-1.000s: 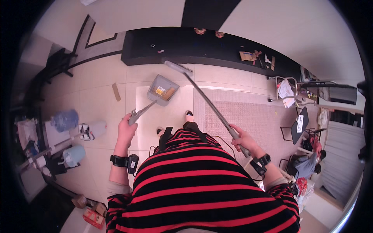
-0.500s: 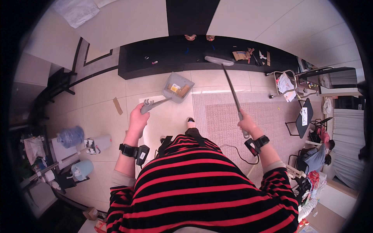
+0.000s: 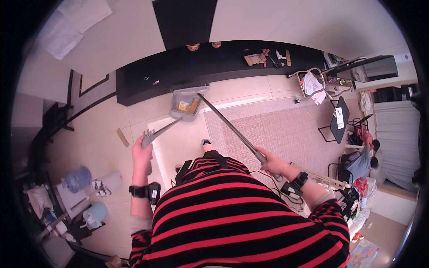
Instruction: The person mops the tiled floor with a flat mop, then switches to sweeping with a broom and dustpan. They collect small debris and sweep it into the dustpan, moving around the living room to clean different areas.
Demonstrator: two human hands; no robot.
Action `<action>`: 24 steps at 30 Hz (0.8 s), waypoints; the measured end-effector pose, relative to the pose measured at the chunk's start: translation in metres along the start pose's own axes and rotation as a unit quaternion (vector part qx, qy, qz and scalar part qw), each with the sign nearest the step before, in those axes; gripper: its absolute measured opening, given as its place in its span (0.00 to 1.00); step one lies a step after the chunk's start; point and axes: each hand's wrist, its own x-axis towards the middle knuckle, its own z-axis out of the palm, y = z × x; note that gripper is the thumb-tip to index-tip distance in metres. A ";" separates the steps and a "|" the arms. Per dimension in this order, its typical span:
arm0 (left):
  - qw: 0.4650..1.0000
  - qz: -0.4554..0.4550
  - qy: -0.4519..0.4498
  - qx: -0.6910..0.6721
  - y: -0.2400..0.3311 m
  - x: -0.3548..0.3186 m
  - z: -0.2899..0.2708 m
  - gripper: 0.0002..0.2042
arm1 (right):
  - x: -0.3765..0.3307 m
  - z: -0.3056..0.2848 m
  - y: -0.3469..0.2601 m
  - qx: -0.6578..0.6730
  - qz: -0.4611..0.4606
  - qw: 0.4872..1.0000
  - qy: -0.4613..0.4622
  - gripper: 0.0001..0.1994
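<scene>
My left hand [image 3: 142, 156] is closed around the handle of a grey dustpan [image 3: 191, 118], which rests on the tiled floor ahead. A brown cardboard piece [image 3: 194, 106] and a yellow-and-white scrap [image 3: 183, 106] lie inside the pan. My right hand [image 3: 271, 162] grips the long grey handle of a broom [image 3: 232, 127]. The broom's head [image 3: 190, 88] is at the far edge of the dustpan, close by the black cabinet; whether it touches the pan, I cannot tell.
A low black cabinet [image 3: 147, 93] runs along the far side, with cardboard [image 3: 255, 59] and scissors [image 3: 275, 64] on it. A brown strip [image 3: 122, 137] lies on the floor at left. The rug [image 3: 268, 129] spreads at right, near a metal-framed cart [image 3: 308, 85] and a person [image 3: 357, 165].
The broom head has swung left, from beside the black cabinet to the dustpan's far edge. My view has shifted to the right. Both hands keep their hold.
</scene>
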 end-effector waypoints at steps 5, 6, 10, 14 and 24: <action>0.998 -0.025 0.037 -0.033 -0.020 -0.013 -0.019 0.23 | 0.033 -0.019 -0.035 -0.044 -0.042 0.998 0.000 0.42; 0.998 -0.029 0.046 -0.039 -0.024 -0.017 -0.024 0.23 | 0.040 -0.022 -0.042 -0.053 -0.055 0.997 -0.001 0.42; 0.993 -0.049 0.097 -0.038 -0.037 -0.034 -0.038 0.24 | 0.080 -0.023 -0.075 -0.084 -0.101 0.991 -0.011 0.41; 0.991 -0.046 0.125 -0.027 -0.045 -0.043 -0.050 0.23 | 0.129 -0.023 -0.108 -0.090 -0.156 0.984 -0.005 0.41; 0.976 -0.083 0.193 -0.052 -0.057 -0.039 -0.073 0.21 | 0.241 -0.003 -0.202 -0.108 -0.177 0.978 -0.038 0.40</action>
